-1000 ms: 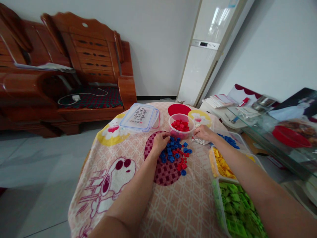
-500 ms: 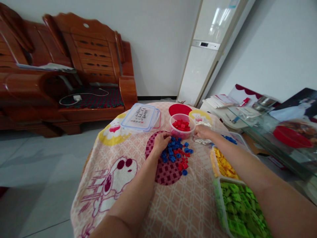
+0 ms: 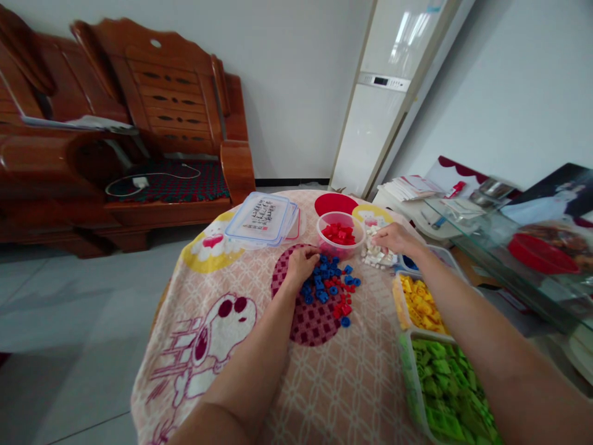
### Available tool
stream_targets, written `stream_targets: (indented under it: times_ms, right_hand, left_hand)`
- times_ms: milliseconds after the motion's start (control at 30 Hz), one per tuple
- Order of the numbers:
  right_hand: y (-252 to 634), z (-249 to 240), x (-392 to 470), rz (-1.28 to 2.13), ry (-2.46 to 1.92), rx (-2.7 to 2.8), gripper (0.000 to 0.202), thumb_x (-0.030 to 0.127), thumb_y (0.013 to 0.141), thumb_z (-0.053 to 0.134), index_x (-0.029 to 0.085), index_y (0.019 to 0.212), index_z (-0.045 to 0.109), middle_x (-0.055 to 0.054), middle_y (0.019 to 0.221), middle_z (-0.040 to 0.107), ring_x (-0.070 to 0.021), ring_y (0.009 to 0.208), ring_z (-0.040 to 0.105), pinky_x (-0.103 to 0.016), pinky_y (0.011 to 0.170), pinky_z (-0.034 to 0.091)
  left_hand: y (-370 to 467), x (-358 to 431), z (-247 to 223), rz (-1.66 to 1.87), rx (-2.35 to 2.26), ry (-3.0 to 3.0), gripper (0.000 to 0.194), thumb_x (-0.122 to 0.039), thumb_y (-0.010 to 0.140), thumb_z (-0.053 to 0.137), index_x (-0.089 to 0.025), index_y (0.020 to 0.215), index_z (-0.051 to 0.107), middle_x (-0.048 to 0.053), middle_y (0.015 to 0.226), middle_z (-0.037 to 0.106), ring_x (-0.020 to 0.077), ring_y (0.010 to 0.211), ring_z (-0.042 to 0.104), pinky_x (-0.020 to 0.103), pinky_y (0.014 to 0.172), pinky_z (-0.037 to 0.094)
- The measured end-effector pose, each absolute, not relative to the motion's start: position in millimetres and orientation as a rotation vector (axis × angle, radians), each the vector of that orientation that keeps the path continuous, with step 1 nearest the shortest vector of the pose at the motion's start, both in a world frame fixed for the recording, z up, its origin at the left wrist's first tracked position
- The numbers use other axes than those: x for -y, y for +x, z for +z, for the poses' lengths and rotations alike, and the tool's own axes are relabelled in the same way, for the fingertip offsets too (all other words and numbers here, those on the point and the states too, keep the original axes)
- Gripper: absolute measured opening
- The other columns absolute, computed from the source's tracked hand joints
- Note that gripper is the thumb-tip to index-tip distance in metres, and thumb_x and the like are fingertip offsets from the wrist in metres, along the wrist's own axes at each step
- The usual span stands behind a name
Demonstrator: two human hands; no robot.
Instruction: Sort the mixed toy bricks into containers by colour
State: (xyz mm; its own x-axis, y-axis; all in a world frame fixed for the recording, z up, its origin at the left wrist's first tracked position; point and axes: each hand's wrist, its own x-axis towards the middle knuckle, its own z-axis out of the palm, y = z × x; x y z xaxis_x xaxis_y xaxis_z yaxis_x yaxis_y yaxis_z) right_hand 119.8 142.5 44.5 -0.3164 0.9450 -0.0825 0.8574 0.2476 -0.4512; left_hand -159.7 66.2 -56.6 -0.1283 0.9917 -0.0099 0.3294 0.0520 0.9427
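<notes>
My left hand (image 3: 302, 262) rests at the upper left edge of a pile of blue toy blocks (image 3: 319, 283). Its fingers are bent together, and whatever lies between the fingertips is hidden. Small red toy blocks (image 3: 343, 303) are scattered along the right side of the blue pile. My right hand (image 3: 393, 238) reaches over a heap of white toy blocks (image 3: 372, 254), fingers closed downward on white pieces at its right side. Between and beyond the hands stands a round clear tub (image 3: 327, 246) holding red blocks (image 3: 339, 233).
Beneath my right forearm are boxes of yellow blocks (image 3: 419, 303) and green blocks (image 3: 449, 383), with a blue-filled box (image 3: 410, 262) behind. Stacked clear lids (image 3: 259, 219) lie at the back left. A patterned cloth (image 3: 365, 383) covers the table. A glass-topped table (image 3: 491, 247) stands right.
My right hand has lifted and shifted right, from beside the tub to above the white heap, uncovering more white blocks. My left hand stays at the blue pile.
</notes>
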Motion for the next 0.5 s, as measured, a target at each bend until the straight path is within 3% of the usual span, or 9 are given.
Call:
stream_targets:
  times_ms: [100,300,500]
  right_hand:
    - [108.9,54.3,-136.2,0.589,-1.673,1.982,0.025,0.037,0.078,0.063,0.015,0.068,0.071,0.001,0.047,0.06,-0.0111,0.039,0.047,-0.022,0.041,0.035]
    - [71.0,65.6,-130.1,0.588,-1.573,1.962,0.03,0.032,0.084,0.058,0.013,0.097,0.077,0.0,0.057,0.067,-0.0114,0.042,0.052,-0.023,0.046,0.041]
    - [84.5,68.6,-98.5,0.33,-1.902,2.454,0.024,0.028,0.088,0.062,0.015,0.073,0.074,-0.008,0.069,0.074,-0.0181,0.064,0.069,-0.024,0.06,0.046]
  left_hand:
    - [-160.0,-67.7,-59.6,1.104,-1.573,1.397,0.025,-0.01,0.086,0.063,-0.015,0.104,0.08,0.005,0.088,0.081,0.0156,0.074,0.074,0.024,0.07,0.056]
    - [-163.1,-70.0,-65.0,1.108,-1.564,1.451,0.026,-0.01,0.085,0.064,-0.016,0.105,0.08,0.005,0.093,0.081,0.0156,0.076,0.074,0.024,0.074,0.057]
    - [-162.9,-70.0,-63.5,1.098,-1.563,1.452,0.026,-0.011,0.086,0.063,-0.016,0.106,0.079,0.006,0.092,0.081,0.0164,0.076,0.074,0.025,0.074,0.057]
